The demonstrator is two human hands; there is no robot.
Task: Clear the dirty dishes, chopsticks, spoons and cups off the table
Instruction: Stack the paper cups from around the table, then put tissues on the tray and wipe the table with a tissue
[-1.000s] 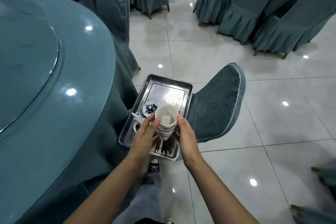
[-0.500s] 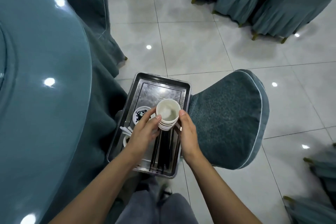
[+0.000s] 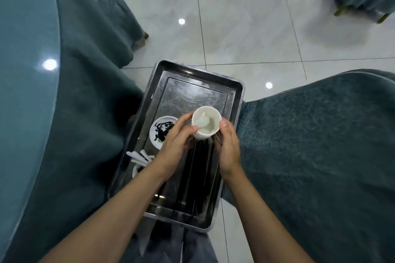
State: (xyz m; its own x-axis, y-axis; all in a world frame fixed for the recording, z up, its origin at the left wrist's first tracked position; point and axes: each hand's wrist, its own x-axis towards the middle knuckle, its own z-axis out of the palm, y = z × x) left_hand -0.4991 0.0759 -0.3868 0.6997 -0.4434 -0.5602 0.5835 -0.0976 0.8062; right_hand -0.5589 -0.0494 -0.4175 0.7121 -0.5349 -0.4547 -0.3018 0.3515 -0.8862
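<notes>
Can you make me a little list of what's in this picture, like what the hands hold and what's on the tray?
Hands: left hand and right hand both grip the white cup stack, one on each side
Where: over the metal tray; cannot tell if it touches
On tray: small dish with dark scraps, white spoons, dark chopsticks
Left of tray: table in teal cloth
Right of tray: cloth-covered chair
Floor: pale shiny tiles

Your forearms (image 3: 119,205) are bare as far up as they show, and so are your left hand (image 3: 177,134) and right hand (image 3: 227,149). Just below the near rim of the tray (image 3: 181,223), you wear loose grey trousers (image 3: 192,245), softly creased.
</notes>
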